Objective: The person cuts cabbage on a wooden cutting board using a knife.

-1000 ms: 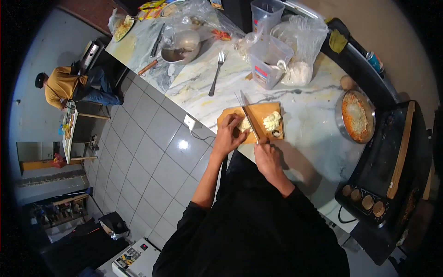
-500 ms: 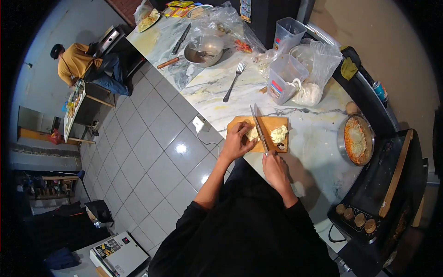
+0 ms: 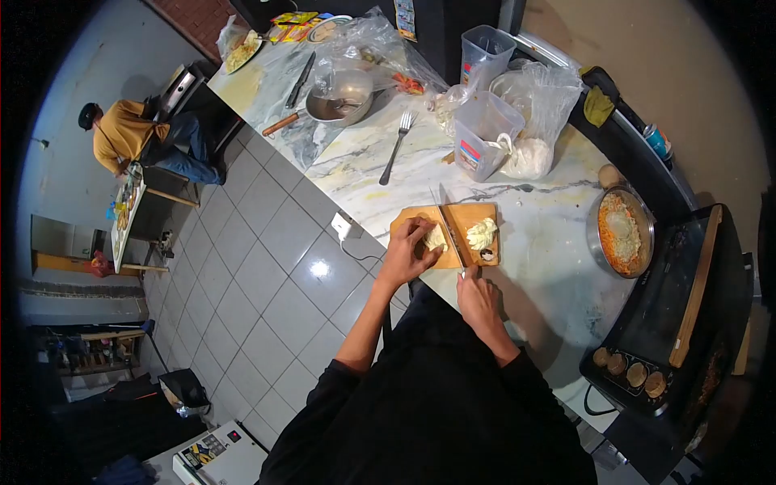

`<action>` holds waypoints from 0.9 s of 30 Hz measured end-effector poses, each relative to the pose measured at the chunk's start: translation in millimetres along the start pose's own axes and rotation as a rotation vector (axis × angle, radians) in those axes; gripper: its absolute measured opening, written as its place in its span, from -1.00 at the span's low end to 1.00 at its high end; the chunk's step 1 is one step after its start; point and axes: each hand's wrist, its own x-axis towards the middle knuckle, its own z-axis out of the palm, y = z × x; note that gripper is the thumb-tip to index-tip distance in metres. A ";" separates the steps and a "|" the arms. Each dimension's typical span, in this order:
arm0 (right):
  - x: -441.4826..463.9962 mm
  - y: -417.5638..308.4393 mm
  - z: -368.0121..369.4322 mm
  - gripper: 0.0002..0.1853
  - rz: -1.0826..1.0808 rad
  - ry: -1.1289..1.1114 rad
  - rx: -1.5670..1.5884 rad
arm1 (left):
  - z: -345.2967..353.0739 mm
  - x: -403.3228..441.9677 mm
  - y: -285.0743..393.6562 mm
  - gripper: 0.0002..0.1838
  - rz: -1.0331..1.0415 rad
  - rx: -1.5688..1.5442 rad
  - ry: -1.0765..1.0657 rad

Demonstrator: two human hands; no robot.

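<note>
A wooden cutting board [image 3: 470, 213] lies at the counter's near edge. My right hand [image 3: 480, 301] is closed around the handle of a knife [image 3: 451, 229], its blade pointing away from me across the board. On the board's left part, the bent fingers and thumb of my left hand [image 3: 406, 257] hold a pale yellow piece of food [image 3: 435, 238], close beside the blade. Right of the knife rests a pale yellow, ruffled heap of food [image 3: 482, 234]. A small dark and white bit [image 3: 487, 255], too small to name, lies below it.
Beyond the board are a fork [image 3: 396, 149], a saucepan [image 3: 343, 105] and plastic containers [image 3: 478, 149] with bags. At right, a metal bowl [image 3: 602, 242] of orange and pale shreds stands beside a black stove [image 3: 679, 307]. A person in a yellow top [image 3: 129, 133] sits far left.
The view has shifted slightly, so the counter's things appear a little further left. Both hands keep their places at the board, with the knife tilted a little differently.
</note>
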 end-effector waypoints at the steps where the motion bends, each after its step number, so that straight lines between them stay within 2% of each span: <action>1: -0.2 0.6 -1.5 -0.70 0.000 -0.001 -0.001 | 0.0 -0.5 0.4 -0.43 -0.008 0.005 0.000; 14: 11.5 -2.2 -2.7 -0.72 0.004 -0.017 0.133 | -3.4 -1.8 2.3 -0.39 -0.011 -0.055 0.015; 27: 16.9 7.4 2.9 -0.75 -0.055 0.044 0.173 | 0.2 2.0 -1.5 -0.43 -0.067 -0.022 -0.011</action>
